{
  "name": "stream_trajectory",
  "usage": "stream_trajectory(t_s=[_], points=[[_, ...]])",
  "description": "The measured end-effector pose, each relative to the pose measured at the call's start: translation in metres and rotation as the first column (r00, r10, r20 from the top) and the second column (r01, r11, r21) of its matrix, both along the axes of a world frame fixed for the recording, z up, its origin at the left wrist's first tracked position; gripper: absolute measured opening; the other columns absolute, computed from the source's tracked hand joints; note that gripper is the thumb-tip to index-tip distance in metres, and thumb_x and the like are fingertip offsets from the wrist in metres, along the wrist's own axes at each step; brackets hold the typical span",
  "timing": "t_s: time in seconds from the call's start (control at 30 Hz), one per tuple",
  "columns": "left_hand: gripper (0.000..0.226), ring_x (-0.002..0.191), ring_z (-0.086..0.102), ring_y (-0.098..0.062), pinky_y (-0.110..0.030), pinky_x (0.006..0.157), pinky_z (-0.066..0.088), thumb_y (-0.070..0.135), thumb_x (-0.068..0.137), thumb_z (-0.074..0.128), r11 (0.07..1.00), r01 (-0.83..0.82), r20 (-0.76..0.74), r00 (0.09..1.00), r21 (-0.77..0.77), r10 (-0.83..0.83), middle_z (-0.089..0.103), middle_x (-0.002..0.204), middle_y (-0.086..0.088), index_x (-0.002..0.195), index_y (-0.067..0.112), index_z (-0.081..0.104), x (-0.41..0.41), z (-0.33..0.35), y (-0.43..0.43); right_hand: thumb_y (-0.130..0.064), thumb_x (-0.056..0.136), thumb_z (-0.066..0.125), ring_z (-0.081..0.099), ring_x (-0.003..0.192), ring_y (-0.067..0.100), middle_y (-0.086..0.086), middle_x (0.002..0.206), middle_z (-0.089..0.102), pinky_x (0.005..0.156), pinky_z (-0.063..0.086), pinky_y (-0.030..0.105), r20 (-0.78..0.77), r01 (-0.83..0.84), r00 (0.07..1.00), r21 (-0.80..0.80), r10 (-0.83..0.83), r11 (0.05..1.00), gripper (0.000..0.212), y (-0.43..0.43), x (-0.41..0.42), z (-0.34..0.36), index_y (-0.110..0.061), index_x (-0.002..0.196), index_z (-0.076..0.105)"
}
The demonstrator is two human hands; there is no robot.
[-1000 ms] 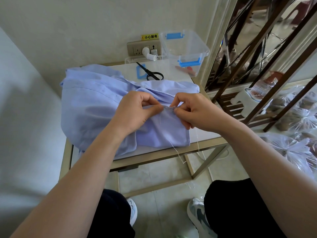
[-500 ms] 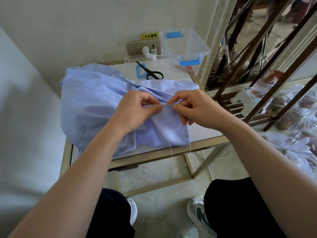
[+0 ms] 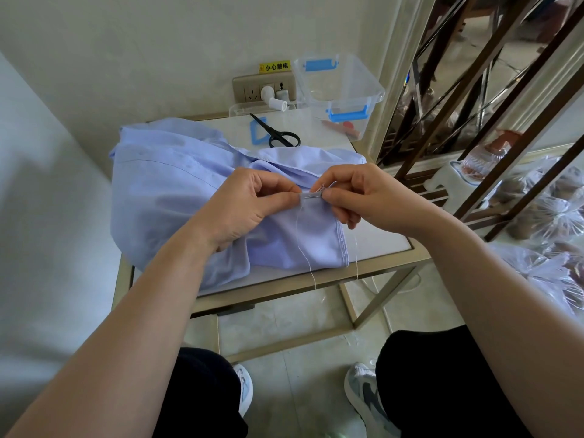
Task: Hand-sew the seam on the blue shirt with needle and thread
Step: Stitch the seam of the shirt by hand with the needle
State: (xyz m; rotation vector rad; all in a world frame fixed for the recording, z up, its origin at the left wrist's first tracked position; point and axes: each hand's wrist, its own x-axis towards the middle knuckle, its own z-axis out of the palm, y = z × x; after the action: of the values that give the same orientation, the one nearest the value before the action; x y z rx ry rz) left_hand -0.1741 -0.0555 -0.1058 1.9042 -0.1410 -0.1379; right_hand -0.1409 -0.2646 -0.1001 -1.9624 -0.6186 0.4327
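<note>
Head view: blue shirt bunched on small table. Left hand pinches a seam fold, thumb on forefinger. Right hand pinches what looks like the needle at the fold, other fingers curled. White thread dangles past the table edge. Scissors behind the shirt.

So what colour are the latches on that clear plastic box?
The box latches are blue, best seen in the head view.
</note>
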Motion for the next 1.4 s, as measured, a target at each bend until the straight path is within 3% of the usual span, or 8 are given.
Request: stream_trajectory(t_s=[0.17,0.57,0.7,0.9,1.23,1.4], points=[[0.012,0.076,0.059,0.001,-0.013,0.078,0.047,0.008,0.088,0.068,0.998,0.045,-0.012,0.999,-0.05,-0.045,0.07,0.073,0.014,0.083,0.018,0.073,-0.0011,0.0003,0.0,-0.004,0.101,0.048,0.047,0.051,0.007,-0.006,0.054,0.054,0.055,0.043,0.017,-0.018,-0.039,0.999,0.041,0.039,0.998,0.017,-0.0005,-0.0004,-0.002,-0.013,0.097,0.063],[0.014,0.074,0.059,0.005,-0.009,0.075,0.046,0.008,0.089,0.065,0.988,0.059,-0.065,0.996,-0.142,-0.069,0.069,0.071,0.016,0.082,0.017,0.071,-0.0032,0.0007,-0.0022,-0.009,0.1,0.051,0.044,0.049,0.012,0.0,0.059,0.062,0.055,0.045,0.023,-0.089,-0.059,0.993,0.142,0.072,0.988,0.009,0.0035,-0.001,-0.0059,-0.002,0.096,0.055],[0.013,0.073,0.059,0.007,-0.008,0.073,0.044,0.008,0.089,0.064,0.987,0.079,-0.05,0.995,-0.142,-0.087,0.069,0.07,0.017,0.082,0.017,0.07,-0.0052,0.003,-0.0044,-0.014,0.101,0.05,0.048,0.049,0.014,0.003,0.061,0.064,0.055,0.046,0.023,-0.109,-0.063,0.991,0.138,0.078,0.988,0.008,0.0061,-0.0013,-0.0044,-0.008,0.099,0.054],[0.011,0.069,0.058,0.004,-0.01,0.072,0.045,0.008,0.088,0.066,0.982,-0.007,-0.066,0.998,-0.186,-0.006,0.068,0.067,0.016,0.081,0.016,0.071,-0.002,0.0004,-0.0036,0.005,0.1,0.044,0.045,0.051,0.014,0.004,0.069,0.064,0.055,0.045,0.022,-0.1,-0.06,0.991,0.232,0.085,0.971,0.017,-0.0011,0.0044,-0.0029,-0.01,0.103,0.052],[0.011,0.078,0.061,0.004,-0.01,0.076,0.046,0.005,0.088,0.066,0.984,0.025,-0.044,0.998,-0.177,-0.033,0.072,0.074,0.012,0.084,0.012,0.073,-0.0026,-0.0017,-0.0074,0.003,0.1,0.045,0.05,0.057,0.014,0.003,0.074,0.067,0.061,0.049,0.025,-0.082,-0.1,0.989,0.221,0.121,0.97,0.016,0.0013,0.0038,-0.0055,-0.011,0.106,0.051],[0.01,0.074,0.059,0.005,-0.011,0.075,0.046,0.006,0.087,0.067,0.982,-0.038,-0.043,0.999,-0.182,0.031,0.07,0.07,0.015,0.083,0.014,0.072,-0.0008,-0.0016,-0.0059,-0.002,0.099,0.048,0.052,0.059,0.013,0.004,0.076,0.07,0.063,0.049,0.026,-0.063,-0.069,0.994,0.242,0.087,0.968,0.013,0.0017,0.0067,-0.0059,-0.013,0.105,0.051]])
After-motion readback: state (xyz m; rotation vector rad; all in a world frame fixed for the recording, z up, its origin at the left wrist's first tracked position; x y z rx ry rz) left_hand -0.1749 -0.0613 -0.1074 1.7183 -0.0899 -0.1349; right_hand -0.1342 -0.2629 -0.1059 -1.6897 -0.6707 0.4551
